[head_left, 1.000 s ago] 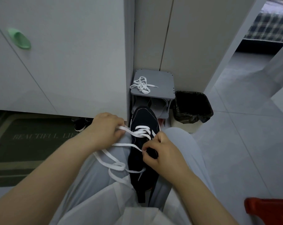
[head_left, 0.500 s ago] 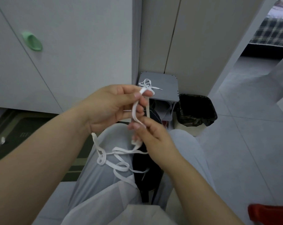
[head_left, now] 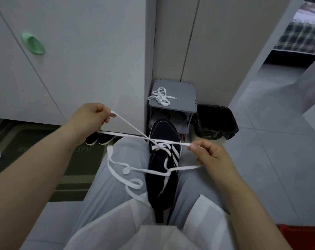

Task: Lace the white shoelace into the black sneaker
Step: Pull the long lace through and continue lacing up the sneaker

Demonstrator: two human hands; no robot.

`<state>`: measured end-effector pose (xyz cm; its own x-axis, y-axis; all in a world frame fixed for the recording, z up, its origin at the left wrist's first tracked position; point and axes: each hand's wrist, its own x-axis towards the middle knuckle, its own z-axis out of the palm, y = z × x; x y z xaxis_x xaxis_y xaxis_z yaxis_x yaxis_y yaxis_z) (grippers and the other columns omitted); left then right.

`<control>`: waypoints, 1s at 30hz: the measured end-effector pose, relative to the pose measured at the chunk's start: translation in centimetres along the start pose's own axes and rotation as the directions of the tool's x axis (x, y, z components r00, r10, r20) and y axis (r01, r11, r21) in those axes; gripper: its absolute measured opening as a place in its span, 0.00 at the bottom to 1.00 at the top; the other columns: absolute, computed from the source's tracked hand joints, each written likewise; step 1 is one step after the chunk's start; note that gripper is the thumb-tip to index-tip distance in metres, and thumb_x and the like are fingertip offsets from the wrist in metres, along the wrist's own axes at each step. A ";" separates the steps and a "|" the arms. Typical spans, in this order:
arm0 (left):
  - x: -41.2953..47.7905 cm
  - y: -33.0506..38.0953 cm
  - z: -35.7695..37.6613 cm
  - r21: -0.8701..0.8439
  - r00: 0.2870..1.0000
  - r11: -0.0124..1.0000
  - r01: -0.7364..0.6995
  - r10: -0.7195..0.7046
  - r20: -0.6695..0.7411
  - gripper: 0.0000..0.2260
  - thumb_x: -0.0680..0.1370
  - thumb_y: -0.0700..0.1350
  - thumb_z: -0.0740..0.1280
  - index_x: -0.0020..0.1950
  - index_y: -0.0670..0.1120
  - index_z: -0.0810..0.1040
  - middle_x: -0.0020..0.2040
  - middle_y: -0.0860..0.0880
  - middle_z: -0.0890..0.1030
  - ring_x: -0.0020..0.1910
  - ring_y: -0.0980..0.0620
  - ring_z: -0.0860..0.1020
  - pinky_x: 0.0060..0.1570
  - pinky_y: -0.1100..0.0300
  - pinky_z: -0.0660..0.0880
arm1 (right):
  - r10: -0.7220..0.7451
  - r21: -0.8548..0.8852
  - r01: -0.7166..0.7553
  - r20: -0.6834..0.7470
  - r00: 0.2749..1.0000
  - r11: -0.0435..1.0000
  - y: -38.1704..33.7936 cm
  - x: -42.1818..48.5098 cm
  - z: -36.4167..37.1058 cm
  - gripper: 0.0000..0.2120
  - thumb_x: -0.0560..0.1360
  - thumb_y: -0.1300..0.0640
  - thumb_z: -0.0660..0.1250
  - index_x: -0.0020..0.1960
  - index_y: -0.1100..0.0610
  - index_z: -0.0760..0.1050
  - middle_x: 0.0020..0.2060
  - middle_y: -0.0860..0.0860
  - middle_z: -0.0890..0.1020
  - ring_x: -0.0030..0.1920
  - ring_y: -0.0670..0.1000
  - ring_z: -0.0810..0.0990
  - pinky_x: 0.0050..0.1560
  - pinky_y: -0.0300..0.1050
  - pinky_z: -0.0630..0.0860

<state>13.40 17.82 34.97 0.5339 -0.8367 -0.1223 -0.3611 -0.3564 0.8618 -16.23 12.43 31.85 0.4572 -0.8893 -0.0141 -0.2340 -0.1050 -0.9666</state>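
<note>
Above the black sneaker [head_left: 162,130], both grips are clamped on the white shoelace [head_left: 148,139]: left hand [head_left: 91,118] pinches a strand left of the sneaker, right hand [head_left: 210,154] right of it. Strands cross over its front. Sneaker lies between the person's legs [head_left: 120,159].

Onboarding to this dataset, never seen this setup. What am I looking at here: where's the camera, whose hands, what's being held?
There is no robot here. A seated person works with bare hands, and every picture comes from one wide-angle camera on their head, looking forward and down. The left hand and right hand each pinch a stretch of the white shoelace. The two stretches cross above the black sneaker, which lies between the person's grey-trousered legs, toe pointing away. Only the front eyelets look laced, and the slack loops over the left thigh. Beyond, on the floor, a grey stool carries a second white lace, with a black bin beside it.
</note>
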 end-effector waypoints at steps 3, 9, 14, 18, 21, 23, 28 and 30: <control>0.5 -1.0 -0.6 0.331 0.995 0.941 -0.069 0.090 -0.050 0.08 0.78 0.43 0.61 0.43 0.45 0.78 0.38 0.48 0.77 0.35 0.50 0.72 0.36 0.60 0.66 | -0.002 0.004 0.002 -0.018 1.000 1.000 0.1 0.1 -0.8 0.05 0.74 0.59 0.67 0.42 0.52 0.81 0.32 0.50 0.75 0.35 0.44 0.70 0.35 0.27 0.66; -0.4 -2.2 1.3 0.650 0.972 0.723 -0.234 0.177 0.153 0.11 0.79 0.45 0.61 0.61 0.47 0.75 0.59 0.44 0.75 0.55 0.47 0.73 0.54 0.57 0.68 | -0.063 -0.015 0.063 -0.004 0.998 0.998 0.0 0.5 -0.4 0.08 0.75 0.61 0.65 0.44 0.51 0.81 0.26 0.42 0.71 0.30 0.41 0.66 0.32 0.28 0.64; -5.2 2.4 6.8 0.215 0.782 0.792 -0.571 0.445 0.436 0.17 0.79 0.47 0.61 0.67 0.50 0.68 0.59 0.58 0.73 0.57 0.64 0.70 0.54 0.79 0.63 | -0.170 -0.054 0.178 0.126 0.977 0.983 -1.5 1.1 2.5 0.08 0.75 0.63 0.66 0.44 0.53 0.81 0.32 0.42 0.77 0.33 0.38 0.74 0.39 0.28 0.68; -5.8 3.6 7.7 0.196 0.738 0.772 -0.605 0.451 0.502 0.09 0.79 0.48 0.61 0.58 0.48 0.74 0.44 0.54 0.78 0.41 0.62 0.74 0.40 0.72 0.68 | -0.230 -0.033 0.235 0.122 0.966 0.971 -1.9 1.7 1.9 0.09 0.73 0.64 0.68 0.46 0.50 0.82 0.36 0.49 0.78 0.34 0.40 0.73 0.40 0.29 0.68; -5.1 3.4 5.1 0.276 0.794 0.767 -0.579 0.453 0.405 0.08 0.79 0.46 0.61 0.48 0.49 0.79 0.32 0.54 0.75 0.33 0.63 0.72 0.34 0.72 0.66 | -0.186 -0.031 0.188 0.059 0.981 0.982 -0.8 1.7 0.0 0.08 0.73 0.63 0.67 0.48 0.52 0.82 0.30 0.41 0.76 0.32 0.37 0.71 0.37 0.26 0.66; -4.5 2.6 3.4 0.305 0.825 0.782 -0.543 0.430 0.365 0.08 0.78 0.47 0.60 0.44 0.54 0.79 0.32 0.51 0.75 0.32 0.58 0.72 0.33 0.69 0.66 | -0.163 -0.083 0.166 0.040 0.986 0.983 0.2 1.6 -0.7 0.10 0.74 0.62 0.66 0.47 0.49 0.80 0.30 0.40 0.76 0.32 0.37 0.71 0.38 0.26 0.65; -3.8 0.2 1.1 0.401 0.886 0.805 -0.438 0.312 0.343 0.09 0.79 0.49 0.59 0.42 0.55 0.77 0.40 0.52 0.78 0.39 0.54 0.74 0.37 0.61 0.69 | -0.120 -0.253 0.143 0.102 0.987 0.957 1.8 1.4 -0.9 0.12 0.78 0.60 0.61 0.52 0.44 0.78 0.40 0.51 0.77 0.41 0.41 0.74 0.46 0.26 0.67; -3.6 -0.5 0.7 0.479 0.894 0.769 -0.424 0.271 0.357 0.09 0.79 0.48 0.59 0.43 0.54 0.77 0.42 0.57 0.75 0.41 0.59 0.72 0.39 0.65 0.66 | -0.106 -0.316 0.146 0.139 0.985 0.938 2.1 1.4 -0.9 0.14 0.78 0.61 0.60 0.54 0.45 0.77 0.41 0.45 0.78 0.44 0.39 0.75 0.48 0.26 0.67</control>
<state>11.14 20.69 34.63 0.1062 -0.9930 -0.0518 -0.8701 -0.1180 0.4785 -16.86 10.60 30.07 0.5942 -0.8026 0.0531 -0.4238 -0.3685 -0.8274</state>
